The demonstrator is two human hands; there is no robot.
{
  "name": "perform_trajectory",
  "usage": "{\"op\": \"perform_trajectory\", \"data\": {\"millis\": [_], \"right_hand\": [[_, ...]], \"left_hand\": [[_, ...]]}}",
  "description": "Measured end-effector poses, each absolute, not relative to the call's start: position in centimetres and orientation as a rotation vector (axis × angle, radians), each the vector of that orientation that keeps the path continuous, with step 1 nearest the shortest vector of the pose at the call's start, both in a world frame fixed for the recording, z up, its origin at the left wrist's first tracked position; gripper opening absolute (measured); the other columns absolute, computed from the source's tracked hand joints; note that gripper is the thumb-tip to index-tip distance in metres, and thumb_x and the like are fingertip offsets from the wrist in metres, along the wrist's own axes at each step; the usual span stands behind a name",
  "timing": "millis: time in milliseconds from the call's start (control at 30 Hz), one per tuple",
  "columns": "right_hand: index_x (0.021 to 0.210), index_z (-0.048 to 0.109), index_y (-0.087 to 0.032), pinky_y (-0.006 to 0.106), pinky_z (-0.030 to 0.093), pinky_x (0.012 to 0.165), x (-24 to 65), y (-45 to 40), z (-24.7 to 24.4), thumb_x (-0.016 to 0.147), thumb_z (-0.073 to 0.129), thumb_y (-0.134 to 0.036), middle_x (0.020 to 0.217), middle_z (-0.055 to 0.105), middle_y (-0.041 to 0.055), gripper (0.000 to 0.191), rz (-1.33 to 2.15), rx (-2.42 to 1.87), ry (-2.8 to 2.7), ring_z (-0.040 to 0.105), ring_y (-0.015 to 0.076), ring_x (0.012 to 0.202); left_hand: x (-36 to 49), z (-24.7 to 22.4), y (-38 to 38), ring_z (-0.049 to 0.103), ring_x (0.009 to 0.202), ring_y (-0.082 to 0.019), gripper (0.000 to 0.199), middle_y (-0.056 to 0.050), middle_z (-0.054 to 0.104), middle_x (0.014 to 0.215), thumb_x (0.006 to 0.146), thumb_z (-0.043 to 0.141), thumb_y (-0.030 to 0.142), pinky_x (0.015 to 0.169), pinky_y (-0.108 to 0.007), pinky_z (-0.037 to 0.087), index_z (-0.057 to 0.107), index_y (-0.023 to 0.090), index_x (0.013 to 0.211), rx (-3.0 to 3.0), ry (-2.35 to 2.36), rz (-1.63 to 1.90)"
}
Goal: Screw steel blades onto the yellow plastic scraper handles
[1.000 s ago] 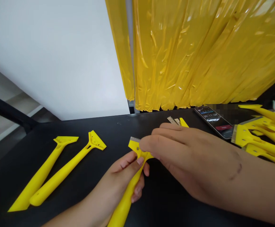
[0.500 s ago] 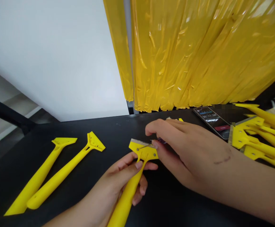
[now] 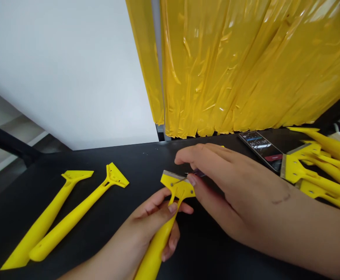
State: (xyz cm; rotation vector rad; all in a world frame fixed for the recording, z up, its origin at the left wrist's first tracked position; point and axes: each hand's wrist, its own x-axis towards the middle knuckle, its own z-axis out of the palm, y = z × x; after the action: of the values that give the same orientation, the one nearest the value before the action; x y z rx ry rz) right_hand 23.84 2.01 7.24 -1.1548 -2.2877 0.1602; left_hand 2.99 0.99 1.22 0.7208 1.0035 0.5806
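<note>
A yellow scraper [image 3: 179,186] with a metal blade along its head slants up from the bottom of the view. My left hand [image 3: 154,219] is closed around its handle near the neck, thumb on top. Two small screws show in the scraper's head. My right hand [image 3: 225,182] is closed on a thin screwdriver [image 3: 182,179], pinched between thumb and fingers. Its metal tip meets the left screw, and most of its handle is hidden by the hand. Behind the right hand, only a bit of another yellow piece peeks out.
Two yellow scraper handles [image 3: 79,210] lie on the black table [image 3: 105,237] at the left. A phone [image 3: 261,149] showing a timer lies at the back right, beside a pile of yellow scrapers [image 3: 318,167]. Yellow plastic sheeting [image 3: 231,70] and a white panel [image 3: 64,70] stand behind.
The view has shifted slightly. Both hands keep their grips, and the screwdriver's tip stays at the left screw; the right hand has turned a little.
</note>
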Motion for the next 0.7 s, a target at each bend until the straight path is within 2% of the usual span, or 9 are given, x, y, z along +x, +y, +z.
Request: {"op": "perform_trajectory", "data": {"millis": [167, 367, 533, 700], "right_hand": [[0.126, 0.060, -0.018, 0.035, 0.053, 0.080, 23.77, 1.86, 7.53, 0.099, 0.049, -0.011, 0.111, 0.073, 0.0069, 0.030, 0.180, -1.182, -2.320, 0.069, 0.0221, 0.096], [0.123, 0.060, -0.017, 0.035, 0.051, 0.077, 23.74, 1.56, 7.83, 0.097, 0.049, -0.009, 0.109, 0.072, 0.0067, 0.030, 0.136, -1.145, -2.325, 0.068, 0.0214, 0.094], [0.109, 0.064, -0.019, 0.037, 0.048, 0.072, 23.67, 1.57, 7.98, 0.097, 0.049, -0.011, 0.096, 0.070, 0.0038, 0.021, 0.177, -1.159, -2.368, 0.064, 0.0223, 0.086], [0.121, 0.062, -0.019, 0.036, 0.049, 0.075, 23.58, 1.60, 7.85, 0.100, 0.047, -0.012, 0.104, 0.072, 0.0041, 0.027, 0.143, -1.191, -2.334, 0.067, 0.0212, 0.090]], "left_hand": [[2.96, 1.13, 1.06, 0.042, 0.049, -0.011, 0.019, 0.002, 0.054, 0.057, 0.098, 0.065, 0.040, 0.048, -0.023, 0.028, 0.069, 0.021, 0.098, 0.721, 0.988, 0.599], [2.99, 1.10, 1.10, 0.036, 0.045, -0.010, 0.022, 0.002, 0.054, 0.053, 0.100, 0.060, 0.041, 0.047, -0.025, 0.027, 0.068, 0.021, 0.099, 0.765, 0.964, 0.586], [2.99, 0.96, 1.17, 0.037, 0.047, -0.011, 0.020, 0.002, 0.054, 0.055, 0.100, 0.060, 0.040, 0.047, -0.025, 0.025, 0.068, 0.021, 0.100, 0.761, 0.958, 0.574], [2.89, 0.87, 1.20, 0.036, 0.046, -0.011, 0.021, 0.002, 0.053, 0.055, 0.099, 0.061, 0.040, 0.047, -0.025, 0.025, 0.068, 0.021, 0.098, 0.749, 0.961, 0.576]]}}
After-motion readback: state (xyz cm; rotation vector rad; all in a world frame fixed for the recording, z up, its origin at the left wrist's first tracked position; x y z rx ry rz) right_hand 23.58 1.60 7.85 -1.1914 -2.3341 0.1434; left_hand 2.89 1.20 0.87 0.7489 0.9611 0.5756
